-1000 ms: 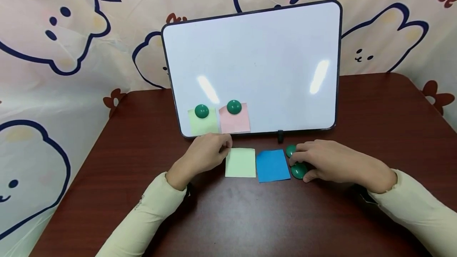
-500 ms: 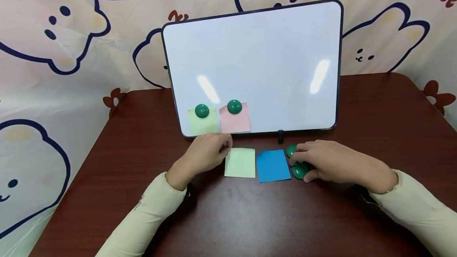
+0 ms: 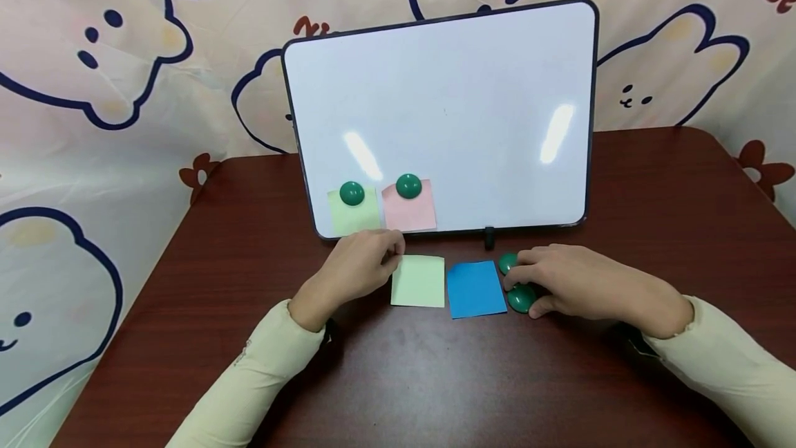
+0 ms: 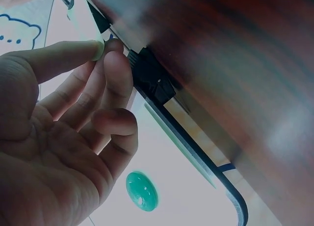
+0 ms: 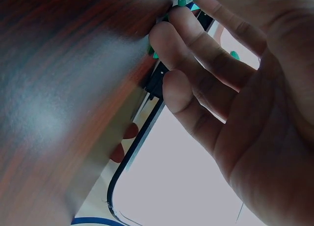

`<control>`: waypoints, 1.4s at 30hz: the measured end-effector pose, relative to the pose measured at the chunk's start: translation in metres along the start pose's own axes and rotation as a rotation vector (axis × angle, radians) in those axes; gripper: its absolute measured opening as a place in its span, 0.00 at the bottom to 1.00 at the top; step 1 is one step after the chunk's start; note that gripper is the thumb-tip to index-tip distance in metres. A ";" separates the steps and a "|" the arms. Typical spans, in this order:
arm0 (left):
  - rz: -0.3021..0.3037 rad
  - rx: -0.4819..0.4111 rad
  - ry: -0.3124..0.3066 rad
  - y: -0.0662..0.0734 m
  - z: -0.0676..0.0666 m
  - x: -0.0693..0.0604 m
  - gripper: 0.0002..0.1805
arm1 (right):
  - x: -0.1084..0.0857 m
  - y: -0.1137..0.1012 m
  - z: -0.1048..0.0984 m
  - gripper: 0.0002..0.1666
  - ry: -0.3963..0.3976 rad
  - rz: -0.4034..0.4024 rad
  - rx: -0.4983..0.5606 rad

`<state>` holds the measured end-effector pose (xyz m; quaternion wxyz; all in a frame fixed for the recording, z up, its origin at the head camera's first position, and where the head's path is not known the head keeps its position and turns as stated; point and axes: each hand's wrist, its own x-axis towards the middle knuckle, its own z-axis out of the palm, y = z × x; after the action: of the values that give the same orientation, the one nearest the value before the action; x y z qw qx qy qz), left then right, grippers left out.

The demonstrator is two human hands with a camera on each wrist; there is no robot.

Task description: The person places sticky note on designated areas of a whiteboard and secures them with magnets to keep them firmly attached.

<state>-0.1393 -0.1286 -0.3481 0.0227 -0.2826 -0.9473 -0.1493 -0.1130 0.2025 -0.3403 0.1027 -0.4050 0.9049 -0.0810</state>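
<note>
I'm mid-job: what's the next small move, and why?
I'd probably lift the loose light green note toward the whiteboard: the left hand pinches that note's edge, the right hand touches the nearer loose green magnet, and the pink note hangs there under another magnet.

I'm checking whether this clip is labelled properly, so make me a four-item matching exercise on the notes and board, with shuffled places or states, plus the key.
Column one
1. Pink note
2. Blue note
3. Loose pale green note
4. Whiteboard

Column two
A. Standing upright, leaning back, with a dark frame
B. Pinched at its edge by the left grip
C. Near the whiteboard's lower edge, under one magnet
D. On the table, beside two green magnets

Pairs: 1-C, 2-D, 3-B, 4-A
</note>
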 end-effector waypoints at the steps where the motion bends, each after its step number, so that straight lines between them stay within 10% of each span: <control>1: -0.004 -0.004 0.003 0.000 0.000 0.000 0.07 | 0.000 0.000 0.000 0.21 0.000 0.005 -0.003; 10: -0.054 -0.061 0.082 0.004 0.000 0.008 0.04 | -0.001 0.001 0.001 0.21 -0.011 0.023 0.013; 23: 0.018 -0.225 0.364 0.006 0.000 0.026 0.05 | 0.000 0.001 0.002 0.21 0.030 -0.025 -0.003; 42: 0.004 -0.223 0.530 0.011 0.006 0.050 0.04 | -0.003 0.003 0.005 0.22 0.042 -0.042 -0.026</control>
<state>-0.1745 -0.0916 -0.3443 0.2387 -0.2364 -0.8854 -0.3213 -0.1115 0.2061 -0.3456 0.0767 -0.4234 0.8991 -0.0800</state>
